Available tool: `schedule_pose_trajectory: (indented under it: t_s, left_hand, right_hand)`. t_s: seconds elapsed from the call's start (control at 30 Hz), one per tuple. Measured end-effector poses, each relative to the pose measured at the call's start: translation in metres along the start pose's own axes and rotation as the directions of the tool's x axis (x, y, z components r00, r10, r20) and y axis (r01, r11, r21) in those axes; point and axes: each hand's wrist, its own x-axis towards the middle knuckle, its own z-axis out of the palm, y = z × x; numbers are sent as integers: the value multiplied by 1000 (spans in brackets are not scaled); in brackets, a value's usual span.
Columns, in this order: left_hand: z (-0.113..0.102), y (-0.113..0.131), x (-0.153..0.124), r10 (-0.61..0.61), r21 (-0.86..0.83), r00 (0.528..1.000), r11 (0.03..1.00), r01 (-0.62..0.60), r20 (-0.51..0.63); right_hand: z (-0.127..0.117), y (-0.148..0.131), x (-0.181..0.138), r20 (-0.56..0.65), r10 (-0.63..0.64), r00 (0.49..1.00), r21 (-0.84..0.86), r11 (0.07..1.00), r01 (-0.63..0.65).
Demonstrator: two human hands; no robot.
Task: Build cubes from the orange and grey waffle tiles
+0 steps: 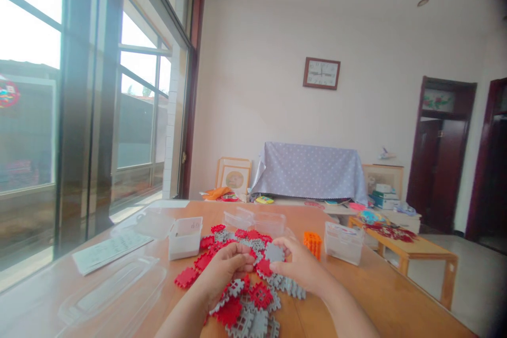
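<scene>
My left hand (226, 266) is over the middle of the pile, its thumb and fingers pressed together. Whatever they pinch, if anything, is hidden. To the right, my right hand (298, 263) grips a grey toothed square tile (274, 252) between thumb and fingers. A red toothed tile (265, 268) shows just below that grey one, close to my right thumb. Around and beneath both hands spread many interlocking plastic tiles, among them a solid red tile (228, 312) and a grey lattice tile (242, 322) at the near side.
A clear box (184, 243) stands left of the pile, another clear box (344, 245) to the right. Beside the latter is an orange stack of toothed tiles (312, 244). Transparent lids (114, 290) and a printed sheet (111, 251) lie on the table's left.
</scene>
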Motion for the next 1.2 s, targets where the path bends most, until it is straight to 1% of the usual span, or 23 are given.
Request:
schedule_pose_trajectory:
  t_s: [0.07,0.17,0.23,0.33,0.43,0.6,0.9,1.2]
  left_hand:
    - [1,1,0,12,36,1000,999,-11,-16]
    - [2,1,3,16,86,999,996,-14,-30]
    - [2,0,4,5,123,998,992,2,-56]
    - [2,-1,7,2,156,996,988,12,-87]
    - [0,-5,10,15,162,997,987,-3,-76]
    - [-4,-11,14,30,200,997,980,-17,-66]
    - [-5,-8,12,38,267,997,963,-17,-71]
    - [-10,-9,14,60,264,995,964,-36,-81]
  right_hand:
    - [-19,20,0,-8,11,1000,23,1000,-10]
    - [-39,49,-5,-46,114,992,78,991,-110]
    - [-45,64,-10,-38,158,987,103,983,-154]
    - [-48,77,-17,-14,155,988,82,985,-154]
    - [-49,84,-21,17,127,992,23,992,-127]
    - [-48,92,-22,97,143,985,-59,989,-138]
    - [-41,97,-23,191,155,969,-48,988,-149]
    - [-39,100,-24,219,165,962,25,984,-174]
